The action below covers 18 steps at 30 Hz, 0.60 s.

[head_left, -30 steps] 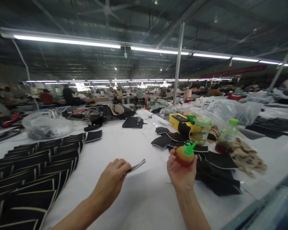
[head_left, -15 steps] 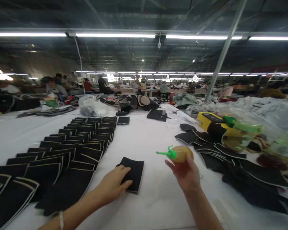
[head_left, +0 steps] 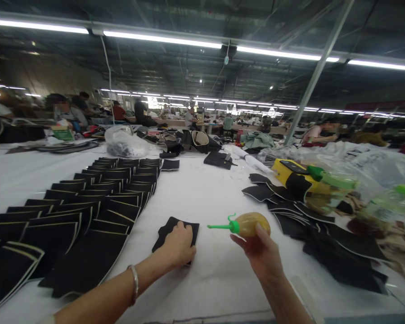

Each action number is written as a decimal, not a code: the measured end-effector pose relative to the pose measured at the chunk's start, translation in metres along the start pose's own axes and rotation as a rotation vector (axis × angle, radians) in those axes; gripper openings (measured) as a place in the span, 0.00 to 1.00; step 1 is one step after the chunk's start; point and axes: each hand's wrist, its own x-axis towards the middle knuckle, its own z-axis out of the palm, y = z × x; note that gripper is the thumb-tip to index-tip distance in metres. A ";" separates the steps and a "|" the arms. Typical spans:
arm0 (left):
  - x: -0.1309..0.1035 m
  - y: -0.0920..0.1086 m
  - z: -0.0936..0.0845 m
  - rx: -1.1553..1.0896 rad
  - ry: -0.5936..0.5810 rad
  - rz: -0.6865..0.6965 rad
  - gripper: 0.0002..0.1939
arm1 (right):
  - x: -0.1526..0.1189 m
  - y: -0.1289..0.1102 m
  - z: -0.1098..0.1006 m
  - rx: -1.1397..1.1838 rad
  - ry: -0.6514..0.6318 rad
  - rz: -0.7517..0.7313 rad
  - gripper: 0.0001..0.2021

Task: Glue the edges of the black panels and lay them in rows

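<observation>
My right hand (head_left: 261, 249) is wrapped round a glue squeeze bottle (head_left: 251, 224) with an amber body and a long green nozzle. The bottle is held above the white table, its tip pointing left. My left hand (head_left: 179, 244), wearing a bangle, lies over a black fabric piece (head_left: 168, 227) with curled fingers closed at its right edge. The fingers cover part of that piece. To the left, overlapping rows of black pieces with pale edges (head_left: 94, 238) fan out across the table.
Loose black pieces (head_left: 300, 216) lie in a pile on the right. Behind them stand a yellow box (head_left: 280, 168) and a plastic jar with a green lid (head_left: 327, 193). A clear plastic bag (head_left: 126, 143) and a dark flat bag piece (head_left: 219, 159) are further back. Other people work far behind.
My left hand has moved right across the black piece and its fingers have curled at the edge. The bottle has come slightly lower and left in view. The view has tilted a little.
</observation>
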 end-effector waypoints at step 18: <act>0.006 0.003 0.007 0.065 0.040 0.053 0.12 | 0.000 -0.007 0.000 -0.106 -0.031 0.023 0.17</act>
